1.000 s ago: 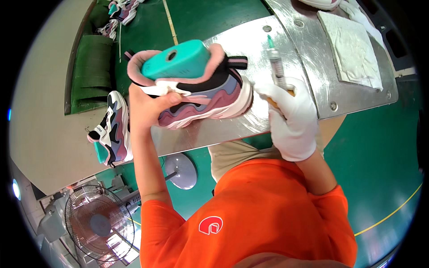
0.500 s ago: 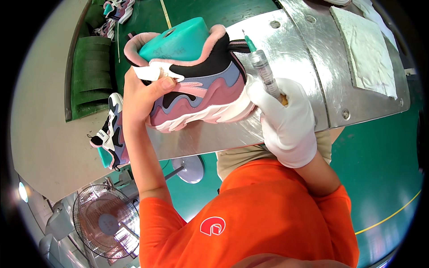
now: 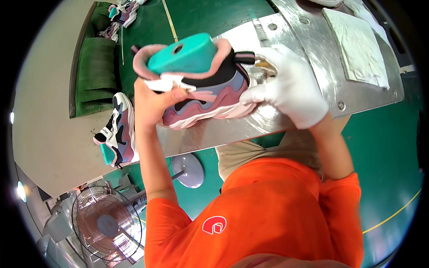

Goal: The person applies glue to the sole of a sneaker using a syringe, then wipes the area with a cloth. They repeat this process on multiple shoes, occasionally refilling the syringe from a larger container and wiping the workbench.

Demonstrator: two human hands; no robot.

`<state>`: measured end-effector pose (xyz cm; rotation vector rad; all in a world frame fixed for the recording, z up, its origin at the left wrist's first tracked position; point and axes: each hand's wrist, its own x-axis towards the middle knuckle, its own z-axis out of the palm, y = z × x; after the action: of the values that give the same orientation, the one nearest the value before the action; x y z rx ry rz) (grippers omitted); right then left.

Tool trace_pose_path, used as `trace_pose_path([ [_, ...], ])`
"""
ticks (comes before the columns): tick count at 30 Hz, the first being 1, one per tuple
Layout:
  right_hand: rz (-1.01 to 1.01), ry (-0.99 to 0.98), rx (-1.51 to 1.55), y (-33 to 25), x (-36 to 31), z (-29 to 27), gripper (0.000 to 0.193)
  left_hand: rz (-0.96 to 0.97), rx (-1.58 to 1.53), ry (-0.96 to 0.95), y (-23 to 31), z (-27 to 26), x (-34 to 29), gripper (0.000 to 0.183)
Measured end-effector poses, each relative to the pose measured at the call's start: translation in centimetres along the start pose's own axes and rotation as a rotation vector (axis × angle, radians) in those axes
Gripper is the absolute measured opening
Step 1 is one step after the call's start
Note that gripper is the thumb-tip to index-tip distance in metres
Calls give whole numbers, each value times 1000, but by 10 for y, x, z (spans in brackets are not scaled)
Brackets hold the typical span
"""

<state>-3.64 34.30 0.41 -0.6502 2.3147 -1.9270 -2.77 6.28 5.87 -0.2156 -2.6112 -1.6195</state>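
My bare left hand [image 3: 154, 103] grips a pink, black and grey-blue sneaker [image 3: 210, 96] around its front, thumb over the white strap. A turquoise shoe last [image 3: 185, 56] fills the shoe's opening. At the heel, my right hand [image 3: 292, 85], in a white glove, is closed around a syringe [image 3: 260, 32], whose clear barrel is smeared by motion above the fingers. Its thumb rests against the pale sole, and a yellowish piece shows between the fingers. The syringe's tip cannot be made out.
A metal table [image 3: 295, 49] lies under the shoe, with a folded white cloth [image 3: 357, 49] at right. Another sneaker [image 3: 118, 129] rests on the beige surface at left, near a green-flapped opening [image 3: 94, 76]. More sneakers [image 3: 125, 13] are beyond it. A fan [image 3: 107, 223] stands lower left.
The sneaker has shifted slightly right and shows more of the last's top. My right hand has turned and risen beside the heel; the syringe, sharp before, is now blurred and higher.
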Motion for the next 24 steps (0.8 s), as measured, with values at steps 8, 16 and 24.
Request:
trace_pose_path([
  [8,55,-42,-124,5,16,-20,39,342,81,215,-26,18,-49,97],
  [16,92,147,118,-1,-65,-4,28,631,549,322,-12,34,-100,27],
  [24,-189,78,-170,9,-67,12,41,606,526,255,-7,28,-98,26],
])
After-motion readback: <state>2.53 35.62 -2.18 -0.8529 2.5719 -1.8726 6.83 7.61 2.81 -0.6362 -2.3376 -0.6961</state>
